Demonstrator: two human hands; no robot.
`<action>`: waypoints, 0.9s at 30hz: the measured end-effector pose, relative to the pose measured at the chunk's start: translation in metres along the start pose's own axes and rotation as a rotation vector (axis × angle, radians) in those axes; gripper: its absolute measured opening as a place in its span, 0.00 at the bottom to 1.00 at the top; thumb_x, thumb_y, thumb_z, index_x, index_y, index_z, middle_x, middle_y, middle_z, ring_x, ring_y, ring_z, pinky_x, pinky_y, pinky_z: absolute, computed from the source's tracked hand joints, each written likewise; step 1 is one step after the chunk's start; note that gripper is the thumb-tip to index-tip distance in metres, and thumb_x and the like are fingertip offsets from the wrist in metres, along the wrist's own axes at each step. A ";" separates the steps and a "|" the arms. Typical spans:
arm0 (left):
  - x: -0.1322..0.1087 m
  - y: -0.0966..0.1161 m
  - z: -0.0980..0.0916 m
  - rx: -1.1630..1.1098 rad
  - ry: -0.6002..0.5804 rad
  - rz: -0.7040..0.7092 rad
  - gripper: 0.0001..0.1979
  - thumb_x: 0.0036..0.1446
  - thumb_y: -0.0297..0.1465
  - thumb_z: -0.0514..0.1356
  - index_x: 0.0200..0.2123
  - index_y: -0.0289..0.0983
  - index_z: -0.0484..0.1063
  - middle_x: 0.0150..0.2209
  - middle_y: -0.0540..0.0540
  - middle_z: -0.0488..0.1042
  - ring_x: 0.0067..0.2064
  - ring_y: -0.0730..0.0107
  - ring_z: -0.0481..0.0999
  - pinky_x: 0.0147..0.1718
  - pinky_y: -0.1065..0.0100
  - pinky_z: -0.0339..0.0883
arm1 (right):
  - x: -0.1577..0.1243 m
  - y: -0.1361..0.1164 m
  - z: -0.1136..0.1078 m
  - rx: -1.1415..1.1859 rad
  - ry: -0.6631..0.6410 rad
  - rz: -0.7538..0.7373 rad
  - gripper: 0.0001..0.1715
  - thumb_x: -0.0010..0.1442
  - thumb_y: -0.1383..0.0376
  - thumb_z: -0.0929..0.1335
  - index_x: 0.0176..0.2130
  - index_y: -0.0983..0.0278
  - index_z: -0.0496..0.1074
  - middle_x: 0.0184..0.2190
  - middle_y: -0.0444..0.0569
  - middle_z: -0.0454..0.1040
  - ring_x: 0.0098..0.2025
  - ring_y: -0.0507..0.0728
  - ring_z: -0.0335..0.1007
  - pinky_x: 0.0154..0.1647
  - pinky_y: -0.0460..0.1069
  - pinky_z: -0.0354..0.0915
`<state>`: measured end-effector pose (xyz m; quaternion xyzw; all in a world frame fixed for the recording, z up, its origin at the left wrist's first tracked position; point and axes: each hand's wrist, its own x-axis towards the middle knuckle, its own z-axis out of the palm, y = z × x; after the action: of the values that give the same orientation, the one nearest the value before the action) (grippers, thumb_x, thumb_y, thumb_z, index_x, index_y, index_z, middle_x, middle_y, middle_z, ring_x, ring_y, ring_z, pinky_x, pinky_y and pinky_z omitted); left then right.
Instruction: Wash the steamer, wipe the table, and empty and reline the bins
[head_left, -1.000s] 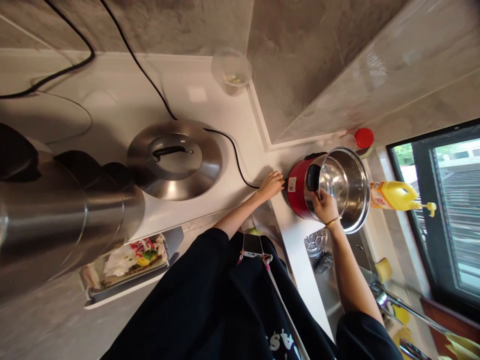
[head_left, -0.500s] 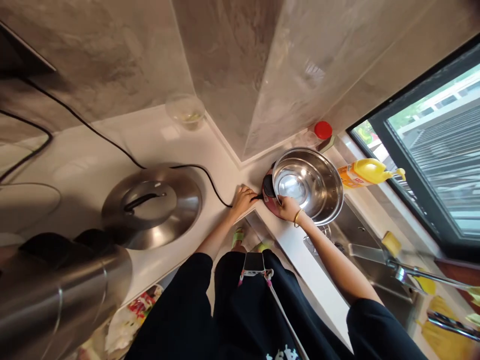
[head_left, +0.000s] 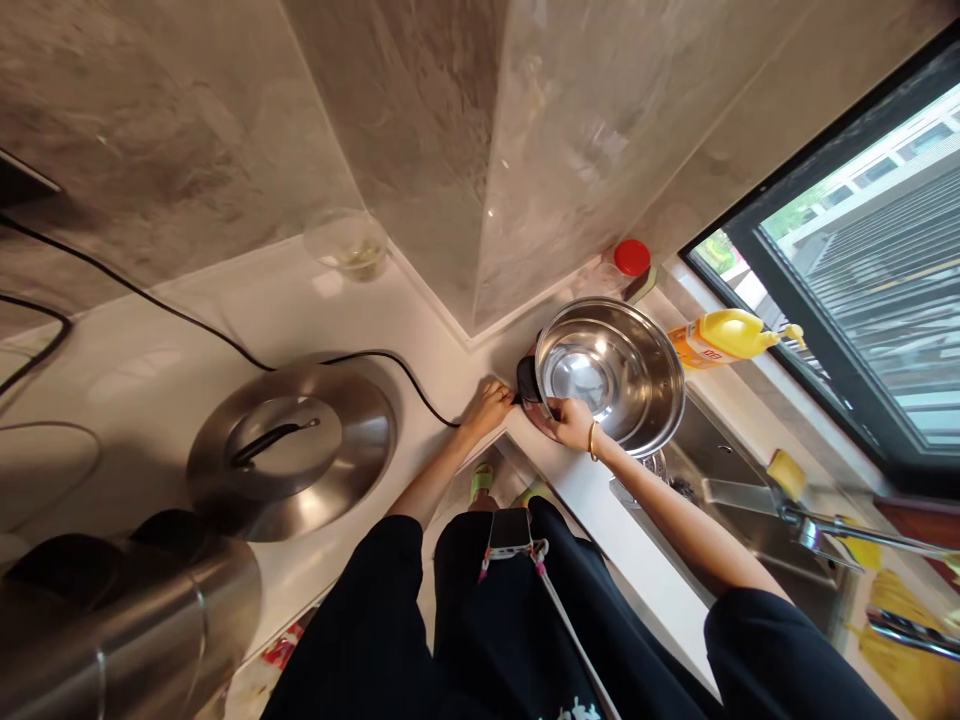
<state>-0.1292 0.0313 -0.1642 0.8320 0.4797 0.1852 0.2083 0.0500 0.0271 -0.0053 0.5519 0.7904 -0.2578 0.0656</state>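
Note:
A wide steel electric pot [head_left: 637,385] with a reddish outer wall stands at the counter's corner, partly over the sink's edge. Its black side handle [head_left: 528,379] faces left. My right hand [head_left: 573,424] grips the near left rim, thumb by the handle. Just left of the pot, my left hand [head_left: 489,408] is closed around the end of a black power cord [head_left: 409,372], at the pot's side. My fingers hide most of the plug, so I cannot tell how far it is seated. The cord runs left behind a large steel lid [head_left: 356,480] with a black handle.
A clear bowl [head_left: 349,245] stands by the back wall. Behind the pot are a red-capped jar [head_left: 632,257] and a yellow detergent bottle [head_left: 720,338]. The sink [head_left: 757,540], a faucet [head_left: 810,532] and a sponge [head_left: 787,475] are right. A steel cylinder [head_left: 165,620] occupies the lower left.
My left hand's fingers, more stretched out before, are now curled at the cord's end. My right hand keeps its hold on the pot's rim. The view has shifted slightly.

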 end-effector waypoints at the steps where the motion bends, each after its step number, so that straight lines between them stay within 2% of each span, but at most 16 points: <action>1: 0.001 0.000 -0.001 0.002 0.010 -0.011 0.09 0.61 0.31 0.57 0.39 0.36 0.77 0.40 0.40 0.75 0.47 0.57 0.67 0.46 0.57 0.62 | 0.002 -0.001 -0.001 -0.002 0.002 0.002 0.10 0.57 0.64 0.63 0.26 0.65 0.69 0.20 0.45 0.68 0.23 0.50 0.57 0.27 0.47 0.46; 5: 0.003 -0.007 -0.005 0.037 0.087 -0.086 0.11 0.61 0.33 0.56 0.40 0.37 0.77 0.40 0.40 0.75 0.48 0.54 0.67 0.46 0.55 0.61 | 0.014 -0.010 -0.009 -0.043 -0.007 -0.004 0.17 0.62 0.60 0.61 0.30 0.66 0.73 0.24 0.47 0.73 0.26 0.51 0.63 0.28 0.47 0.49; 8: 0.005 -0.018 -0.010 0.089 0.115 -0.147 0.13 0.62 0.35 0.55 0.41 0.35 0.77 0.42 0.37 0.76 0.48 0.51 0.67 0.47 0.53 0.60 | 0.032 -0.017 -0.016 -0.060 -0.034 -0.027 0.15 0.62 0.59 0.63 0.34 0.64 0.75 0.30 0.48 0.77 0.31 0.54 0.70 0.31 0.46 0.54; 11: 0.010 -0.029 -0.018 0.157 0.112 -0.236 0.14 0.62 0.35 0.55 0.42 0.34 0.75 0.44 0.36 0.75 0.50 0.50 0.67 0.48 0.53 0.58 | 0.052 -0.027 -0.020 -0.009 -0.052 -0.043 0.13 0.62 0.60 0.63 0.38 0.63 0.75 0.36 0.50 0.79 0.38 0.58 0.74 0.36 0.47 0.60; 14: 0.016 -0.029 -0.024 0.223 0.104 -0.351 0.13 0.63 0.33 0.54 0.42 0.31 0.73 0.46 0.34 0.73 0.51 0.49 0.65 0.50 0.53 0.57 | 0.055 -0.038 -0.021 0.108 -0.048 -0.020 0.18 0.62 0.57 0.64 0.46 0.66 0.72 0.42 0.57 0.78 0.45 0.63 0.74 0.42 0.51 0.65; 16: 0.017 -0.023 -0.025 0.251 0.096 -0.426 0.13 0.62 0.33 0.55 0.44 0.29 0.71 0.47 0.33 0.72 0.52 0.49 0.64 0.50 0.53 0.56 | 0.039 -0.040 -0.020 0.237 0.075 -0.086 0.25 0.62 0.55 0.65 0.53 0.68 0.68 0.48 0.59 0.76 0.52 0.64 0.71 0.50 0.55 0.65; 18: 0.014 -0.015 -0.023 0.271 0.109 -0.462 0.16 0.62 0.33 0.56 0.47 0.27 0.69 0.50 0.33 0.70 0.54 0.47 0.62 0.51 0.51 0.55 | 0.009 -0.033 -0.017 0.385 0.311 -0.222 0.27 0.63 0.57 0.65 0.58 0.67 0.64 0.55 0.58 0.71 0.59 0.61 0.64 0.59 0.55 0.61; 20: 0.009 -0.007 -0.021 0.281 0.149 -0.473 0.17 0.62 0.33 0.56 0.50 0.28 0.67 0.53 0.34 0.67 0.55 0.46 0.61 0.52 0.49 0.55 | -0.028 -0.014 -0.011 0.511 0.554 -0.298 0.24 0.64 0.61 0.63 0.58 0.63 0.64 0.58 0.55 0.68 0.63 0.58 0.59 0.64 0.55 0.57; 21: 0.005 -0.003 -0.021 0.277 0.169 -0.480 0.17 0.61 0.32 0.56 0.51 0.29 0.66 0.54 0.34 0.67 0.56 0.46 0.61 0.52 0.49 0.55 | -0.046 0.001 -0.005 0.557 0.653 -0.288 0.22 0.65 0.63 0.62 0.57 0.62 0.65 0.58 0.54 0.68 0.63 0.57 0.59 0.64 0.55 0.56; 23: -0.001 0.005 -0.020 0.255 0.208 -0.518 0.18 0.60 0.31 0.57 0.52 0.31 0.67 0.55 0.35 0.66 0.56 0.47 0.60 0.53 0.48 0.55 | -0.078 0.043 0.012 0.601 0.814 -0.169 0.20 0.64 0.65 0.61 0.55 0.60 0.67 0.57 0.53 0.69 0.61 0.57 0.61 0.64 0.58 0.57; 25: -0.008 0.017 -0.020 0.231 0.249 -0.566 0.19 0.57 0.30 0.59 0.52 0.33 0.68 0.55 0.37 0.67 0.56 0.47 0.61 0.53 0.48 0.56 | -0.100 0.099 0.036 0.596 0.922 0.089 0.20 0.62 0.67 0.62 0.53 0.61 0.69 0.55 0.54 0.71 0.59 0.59 0.63 0.62 0.59 0.59; 26: -0.012 0.024 -0.020 0.225 0.273 -0.584 0.19 0.57 0.30 0.59 0.52 0.33 0.68 0.55 0.37 0.68 0.55 0.47 0.62 0.52 0.48 0.56 | -0.107 0.130 0.049 0.586 0.940 0.286 0.20 0.61 0.68 0.61 0.51 0.62 0.70 0.53 0.55 0.71 0.58 0.60 0.65 0.60 0.59 0.60; 27: -0.017 0.033 -0.018 0.220 0.297 -0.597 0.20 0.56 0.30 0.59 0.52 0.33 0.69 0.54 0.37 0.68 0.55 0.47 0.63 0.52 0.48 0.57 | -0.113 0.161 0.063 0.576 0.897 0.513 0.19 0.59 0.69 0.61 0.49 0.65 0.71 0.51 0.56 0.73 0.55 0.60 0.67 0.58 0.58 0.62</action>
<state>-0.1226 0.0045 -0.1334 0.6367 0.7438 0.1822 0.0902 0.2277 -0.0567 -0.0695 0.7759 0.4805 -0.1794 -0.3674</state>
